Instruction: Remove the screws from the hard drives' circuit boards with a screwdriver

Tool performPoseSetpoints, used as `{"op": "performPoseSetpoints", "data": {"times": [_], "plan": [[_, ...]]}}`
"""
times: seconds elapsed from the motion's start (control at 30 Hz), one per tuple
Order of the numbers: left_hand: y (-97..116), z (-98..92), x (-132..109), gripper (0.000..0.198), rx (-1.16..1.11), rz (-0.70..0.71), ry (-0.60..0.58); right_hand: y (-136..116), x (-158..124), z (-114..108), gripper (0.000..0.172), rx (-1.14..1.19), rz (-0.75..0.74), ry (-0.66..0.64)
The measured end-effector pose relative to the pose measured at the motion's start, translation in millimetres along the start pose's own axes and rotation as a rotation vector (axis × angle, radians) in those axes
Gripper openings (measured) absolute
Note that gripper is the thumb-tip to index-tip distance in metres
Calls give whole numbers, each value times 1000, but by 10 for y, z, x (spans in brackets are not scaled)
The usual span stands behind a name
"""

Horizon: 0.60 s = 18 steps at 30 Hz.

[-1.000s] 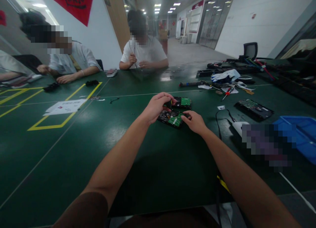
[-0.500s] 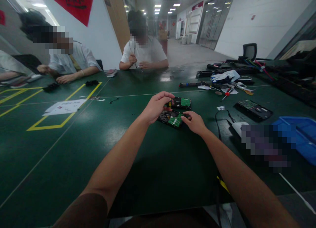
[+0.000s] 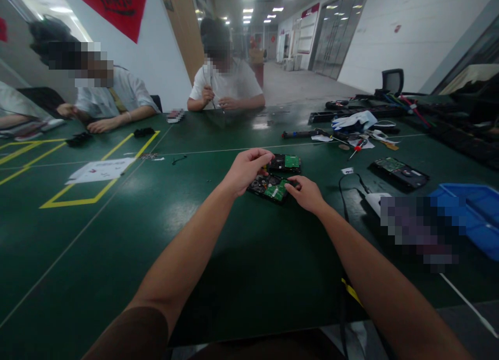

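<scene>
On the table (image 3: 117,235), a hard drive (image 3: 271,187)
left hand (image 3: 246,172) grip presses together above it; right hand (image 3: 307,194) grip pinches its edge.

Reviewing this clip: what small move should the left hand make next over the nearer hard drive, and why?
Probably lower the left hand a little, straight onto the nearer hard drive. Its fingers are bunched above the drive's far edge, what they pinch is hidden, and the right hand rests on the drive's right edge, steadying it on the green table.
</scene>
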State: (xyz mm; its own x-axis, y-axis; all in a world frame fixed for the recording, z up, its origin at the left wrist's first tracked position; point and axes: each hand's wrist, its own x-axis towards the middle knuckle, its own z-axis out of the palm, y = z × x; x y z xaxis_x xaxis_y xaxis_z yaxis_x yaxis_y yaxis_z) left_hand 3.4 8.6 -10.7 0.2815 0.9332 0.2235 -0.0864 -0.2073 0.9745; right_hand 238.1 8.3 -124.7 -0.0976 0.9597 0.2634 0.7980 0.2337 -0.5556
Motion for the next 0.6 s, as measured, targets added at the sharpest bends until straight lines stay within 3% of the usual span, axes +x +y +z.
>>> {"op": "performPoseSetpoints", "data": {"times": [0.23, 0.6], "plan": [[-5, -13, -6, 17, 54, -6, 28, 10, 1, 4, 35, -2, -9, -1], [-1, -2, -5, 13, -64, -52, 34, -37, -10, -15, 36, 6, 12, -21]]}}
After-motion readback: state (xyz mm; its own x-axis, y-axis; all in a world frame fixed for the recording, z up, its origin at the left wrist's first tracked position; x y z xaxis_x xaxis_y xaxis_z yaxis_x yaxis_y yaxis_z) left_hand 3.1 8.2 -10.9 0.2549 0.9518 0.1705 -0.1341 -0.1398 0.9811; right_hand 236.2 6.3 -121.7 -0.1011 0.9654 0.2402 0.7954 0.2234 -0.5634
